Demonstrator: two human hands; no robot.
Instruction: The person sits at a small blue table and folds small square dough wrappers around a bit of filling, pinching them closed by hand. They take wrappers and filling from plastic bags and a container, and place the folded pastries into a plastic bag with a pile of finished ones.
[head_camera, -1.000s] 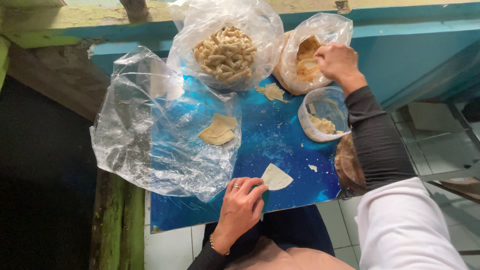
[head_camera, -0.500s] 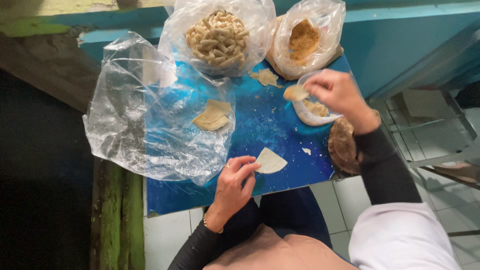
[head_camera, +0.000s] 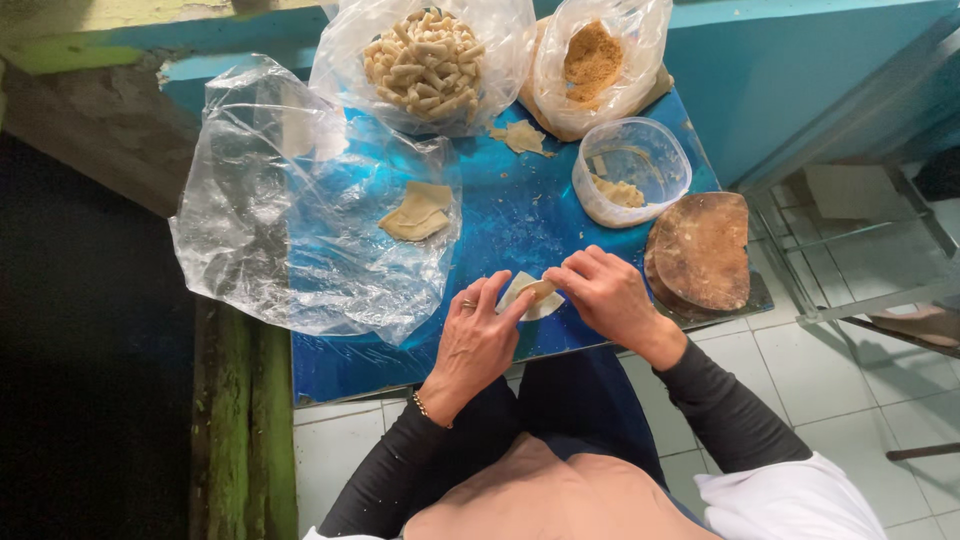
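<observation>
Landmark: dough wrapper (head_camera: 530, 297), a pale triangular sheet lying flat on the blue worktop (head_camera: 520, 220), near the worktop's front edge.

Left hand (head_camera: 478, 335): just left of the wrapper. Fingers partly curled, thumb and index fingertips touching the wrapper's left edge. Ring on one finger, thin bracelet at the wrist. Not closed into a fist; light pinch only.

Right hand (head_camera: 605, 293): just right of the wrapper. Fingers bent, fingertips meeting over the wrapper's centre, pressing a small dab of brownish filling onto it. Whether the hand grips the filling or only presses it: cannot tell.

Other items, rel. to the wrapper:
- Round clear plastic tub (head_camera: 632, 172), behind and to the right, apart from it; holds a few pale scraps.
- Brown wooden block (head_camera: 700, 250), to the right, just beyond the right hand, at the worktop's right edge.
- Large crumpled clear plastic bag (head_camera: 290, 210), to the left and behind; a small stack of wrappers (head_camera: 415, 212) lies in it.
- Bag of rolled finished pieces (head_camera: 425, 62), far behind, slightly left.
- Bag of brown crumbly filling (head_camera: 592, 60), far behind, slightly right.
- Loose wrapper scrap (head_camera: 522, 137), behind, between the two far bags and the tub.
</observation>
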